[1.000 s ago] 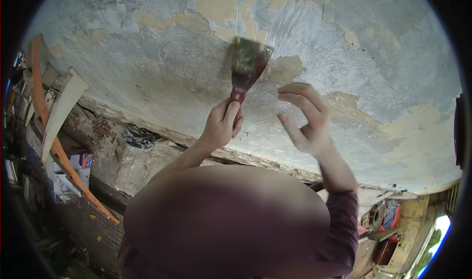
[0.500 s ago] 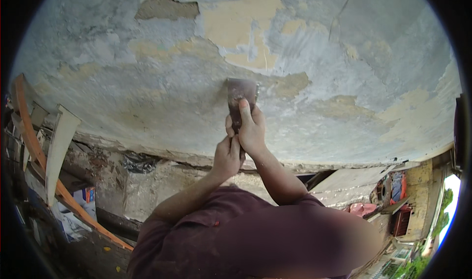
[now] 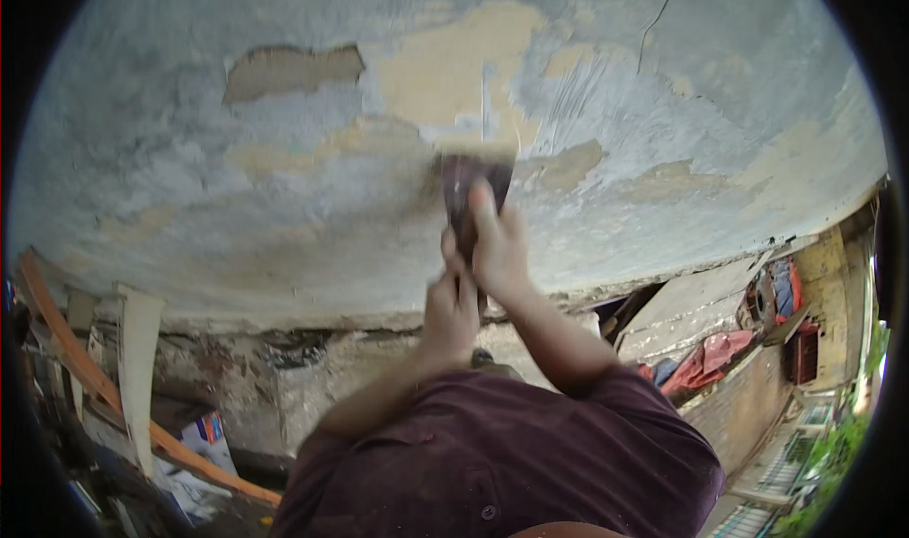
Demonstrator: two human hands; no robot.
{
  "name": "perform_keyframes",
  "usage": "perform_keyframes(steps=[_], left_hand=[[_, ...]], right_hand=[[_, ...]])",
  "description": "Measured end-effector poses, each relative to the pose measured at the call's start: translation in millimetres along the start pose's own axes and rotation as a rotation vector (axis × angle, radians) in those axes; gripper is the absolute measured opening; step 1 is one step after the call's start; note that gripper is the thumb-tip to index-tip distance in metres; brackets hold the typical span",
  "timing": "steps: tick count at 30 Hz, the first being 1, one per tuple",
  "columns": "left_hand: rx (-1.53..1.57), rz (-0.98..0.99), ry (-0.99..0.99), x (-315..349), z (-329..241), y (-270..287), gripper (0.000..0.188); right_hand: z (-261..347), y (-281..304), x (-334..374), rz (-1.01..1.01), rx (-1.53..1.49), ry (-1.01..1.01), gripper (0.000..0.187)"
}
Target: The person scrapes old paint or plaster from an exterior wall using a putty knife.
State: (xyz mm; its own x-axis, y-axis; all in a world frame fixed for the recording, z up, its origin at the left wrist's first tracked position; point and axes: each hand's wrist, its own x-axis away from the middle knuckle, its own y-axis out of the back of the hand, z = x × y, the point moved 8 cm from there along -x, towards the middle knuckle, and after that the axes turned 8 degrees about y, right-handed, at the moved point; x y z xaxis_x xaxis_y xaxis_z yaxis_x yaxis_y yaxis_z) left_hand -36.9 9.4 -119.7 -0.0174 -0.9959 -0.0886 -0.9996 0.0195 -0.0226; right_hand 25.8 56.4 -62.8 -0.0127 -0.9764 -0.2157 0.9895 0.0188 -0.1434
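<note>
Both my hands are closed round a flat scraper (image 3: 462, 170) with a wide dark blade. My right hand (image 3: 500, 254) grips it nearer the blade, thumb stretched along the top. Lower down, my left hand (image 3: 452, 309) is wrapped about the handle end, against the right hand. The blade's far edge meets the wall (image 3: 312, 197), at the lower end of a pale yellow patch (image 3: 445, 64). Flaking grey-white paint surrounds that patch. Motion smears the blade and hands slightly, and the handle is mostly hidden by my fingers.
Orange wooden strip (image 3: 71, 349) and pale upright board (image 3: 140, 367) stand at the left. A rough ledge (image 3: 237, 325) runs along the wall's foot. Red cloth (image 3: 710, 360), a dark red crate (image 3: 805, 353) and green plants (image 3: 843, 481) are at the right.
The scraper has moved up the wall to the yellow patch, still in both hands. The whole view has shifted, so the wall patches and the things at both sides appear lower.
</note>
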Motion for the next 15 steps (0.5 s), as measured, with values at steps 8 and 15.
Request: perform_keyframes(steps=[8,15], left_hand=[[0.013,0.031,0.002,7,16,2,0.041],[0.213,0.229,0.07,-11,-18,-2,0.038]], right_hand=[[-8,3,9,-0.009,-0.071,-0.074,0.052],[28,-8,-13,0.005,-0.008,-0.027,0.053]])
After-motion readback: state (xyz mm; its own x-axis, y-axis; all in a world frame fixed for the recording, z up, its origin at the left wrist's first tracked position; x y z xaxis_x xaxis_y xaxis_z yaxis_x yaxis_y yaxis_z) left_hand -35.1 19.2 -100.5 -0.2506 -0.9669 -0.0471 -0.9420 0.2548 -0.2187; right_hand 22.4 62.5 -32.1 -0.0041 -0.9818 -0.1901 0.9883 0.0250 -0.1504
